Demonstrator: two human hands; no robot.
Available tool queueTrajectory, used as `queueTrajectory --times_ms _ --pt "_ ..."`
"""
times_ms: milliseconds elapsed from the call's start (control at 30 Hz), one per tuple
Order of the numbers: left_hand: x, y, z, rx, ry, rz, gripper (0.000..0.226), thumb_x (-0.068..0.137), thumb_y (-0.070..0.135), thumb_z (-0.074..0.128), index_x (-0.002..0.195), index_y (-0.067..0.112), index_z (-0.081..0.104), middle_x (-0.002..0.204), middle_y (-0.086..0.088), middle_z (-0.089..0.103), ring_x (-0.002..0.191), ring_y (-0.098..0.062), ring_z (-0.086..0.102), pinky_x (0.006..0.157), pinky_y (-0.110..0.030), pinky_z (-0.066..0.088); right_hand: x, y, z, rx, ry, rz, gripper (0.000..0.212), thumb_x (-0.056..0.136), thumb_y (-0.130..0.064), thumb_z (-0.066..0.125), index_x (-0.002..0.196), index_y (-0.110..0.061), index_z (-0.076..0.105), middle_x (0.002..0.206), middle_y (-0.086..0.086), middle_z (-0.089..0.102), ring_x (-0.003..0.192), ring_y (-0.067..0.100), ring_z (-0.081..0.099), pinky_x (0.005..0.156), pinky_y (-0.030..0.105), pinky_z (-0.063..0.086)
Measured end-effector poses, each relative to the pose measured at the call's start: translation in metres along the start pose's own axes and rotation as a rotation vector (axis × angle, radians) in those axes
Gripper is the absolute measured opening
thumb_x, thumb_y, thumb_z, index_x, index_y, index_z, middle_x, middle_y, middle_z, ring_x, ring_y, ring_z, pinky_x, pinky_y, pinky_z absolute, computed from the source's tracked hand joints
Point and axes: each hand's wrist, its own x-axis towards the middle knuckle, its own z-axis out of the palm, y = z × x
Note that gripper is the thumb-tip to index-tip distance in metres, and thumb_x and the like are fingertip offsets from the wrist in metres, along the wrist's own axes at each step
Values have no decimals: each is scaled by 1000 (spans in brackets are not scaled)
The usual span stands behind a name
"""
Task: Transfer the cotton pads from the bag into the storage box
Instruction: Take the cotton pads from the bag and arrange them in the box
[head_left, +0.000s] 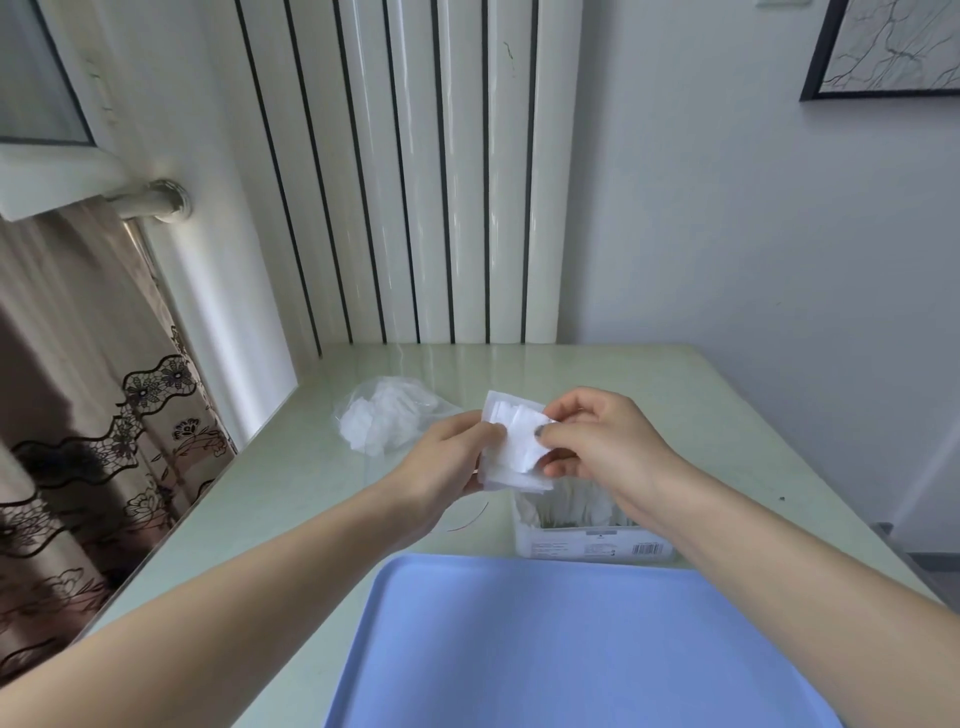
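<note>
Your left hand (457, 457) and right hand (597, 441) each grip the stack of cotton pads (519, 441), pinching it directly above the storage box (587, 530). The bag (384, 415) lies on the desk (291, 483), beyond and left of the box.

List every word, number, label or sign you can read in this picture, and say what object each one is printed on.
None can be read.
Storage box: small grey print and a barcode on its front label, too small and blurred to read.
Framed picture on the wall: only branching lines, no lettering.
Bag, cotton pads and blue tray: no print visible.
</note>
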Motion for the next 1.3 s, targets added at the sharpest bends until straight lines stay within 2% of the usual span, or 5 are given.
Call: queueTrajectory --times_ms 400,767,900,1067,1300 --pt "-7 2 2 175 -61 67 35 88 33 56 117 22 71 113 -2 75 111 -21 69 106 -50 49 6 -3 -1 -512 -55 -179 18 81 -15 70 95 -24 74 87 -8 69 69 8 62 67 26 52" --pt "-6 3 -1 217 -98 53 36 73 18 70 109 16 71 112 -9 73 108 -25 70 108 -50 46 8 -8 -9 -411 -42 -122 6 80 -8 70 83 -11 66 80 -1 67 73 12 59 69 24 45" --pt "-4 0 -2 241 -59 32 27 74 16 72 101 13 69 106 -13 74 106 -28 70 108 -51 46 12 -5 -14 -187 93 -82 6 80 -8 71 83 -5 66 81 7 65 77 18 58 78 36 50" --pt "0 -3 -4 101 30 23 25 78 8 71 103 8 67 112 -14 68 103 -29 70 103 -44 52 -3 -1 -15 716 105 211 8 86 0 63 92 -4 63 87 13 64 76 21 62 72 29 53" --pt "2 -2 0 10 51 37 17 88 -4 62 105 -3 59 105 -11 61 92 -22 67 97 -40 57 -14 18 10 517 81 115 26 86 10 62 110 1 56 105 20 71 91 29 73 75 32 60"
